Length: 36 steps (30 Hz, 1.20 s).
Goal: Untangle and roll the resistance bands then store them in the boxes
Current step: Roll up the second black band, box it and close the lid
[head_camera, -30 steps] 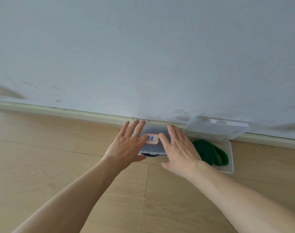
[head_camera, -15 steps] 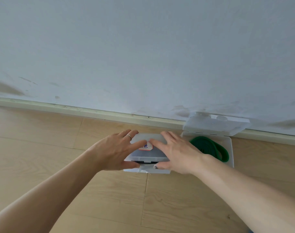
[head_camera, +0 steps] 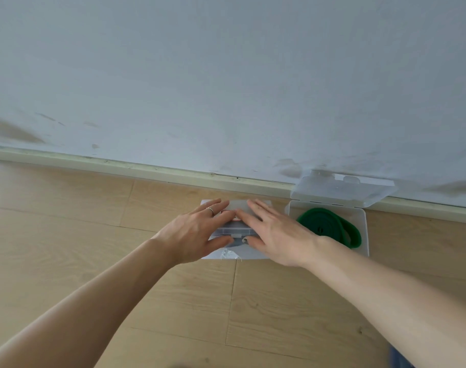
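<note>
The green band [head_camera: 330, 229] lies rolled in the open box [head_camera: 366, 235] by the wall [head_camera: 226, 75]. Just left of this box we see a second box [head_camera: 253, 254], its lid [head_camera: 240, 205] down. Our left hand [head_camera: 192, 233] and right hand [head_camera: 275, 235] press flat on the lid, fingers straight, gripping nothing.
</note>
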{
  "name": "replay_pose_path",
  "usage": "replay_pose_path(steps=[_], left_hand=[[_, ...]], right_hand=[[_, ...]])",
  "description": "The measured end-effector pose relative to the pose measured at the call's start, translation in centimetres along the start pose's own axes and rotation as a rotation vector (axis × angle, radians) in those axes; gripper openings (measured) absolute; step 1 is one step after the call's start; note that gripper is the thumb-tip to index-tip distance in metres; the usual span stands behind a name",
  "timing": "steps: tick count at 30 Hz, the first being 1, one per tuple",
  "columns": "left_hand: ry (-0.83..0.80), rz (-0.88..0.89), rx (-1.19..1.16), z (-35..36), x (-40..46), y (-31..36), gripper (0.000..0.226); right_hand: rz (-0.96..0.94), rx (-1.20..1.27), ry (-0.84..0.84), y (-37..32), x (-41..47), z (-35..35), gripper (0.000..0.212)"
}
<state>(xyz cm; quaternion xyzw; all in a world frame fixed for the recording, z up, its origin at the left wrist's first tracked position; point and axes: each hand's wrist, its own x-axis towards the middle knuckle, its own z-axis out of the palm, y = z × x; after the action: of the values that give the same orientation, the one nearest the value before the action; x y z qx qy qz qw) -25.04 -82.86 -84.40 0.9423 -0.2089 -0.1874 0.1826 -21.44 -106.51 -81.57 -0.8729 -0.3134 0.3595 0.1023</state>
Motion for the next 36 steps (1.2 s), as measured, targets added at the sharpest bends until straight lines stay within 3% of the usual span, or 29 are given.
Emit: replay_pose_path(steps=[6, 10, 14, 18, 25, 36], left_hand=[[0.079, 0.046, 0.002, 0.8, -0.2, -0.6, 0.062], [0.214, 0.17, 0.104, 1.3, 0.0, -1.5, 0.061], [0.299, 0.251, 0.201, 1.2, 0.7, -1.8, 0.058], [0.262, 0.245, 0.262, 1.0, 0.9, -1.8, 0.06], [0.148, 0.227, 0.325, 1.0, -0.4, -1.8, 0.08], [0.16, 0.221, 0.179, 1.3, -0.3, -2.6, 0.064]], right_hand=[[0.005, -0.021, 0.018, -0.3, 0.0, 0.5, 0.065], [-0.011, -0.07, 0.002, -0.2, 0.4, 0.1, 0.066], [-0.01, -0.177, 0.06, -0.4, 0.7, 0.2, 0.091], [0.0, -0.242, 0.138, -1.1, 1.4, 1.0, 0.106], [-0.039, -0.249, 0.125, -0.6, 1.3, 1.2, 0.093], [-0.017, -0.225, 0.135, -1.0, 1.1, 1.2, 0.091]])
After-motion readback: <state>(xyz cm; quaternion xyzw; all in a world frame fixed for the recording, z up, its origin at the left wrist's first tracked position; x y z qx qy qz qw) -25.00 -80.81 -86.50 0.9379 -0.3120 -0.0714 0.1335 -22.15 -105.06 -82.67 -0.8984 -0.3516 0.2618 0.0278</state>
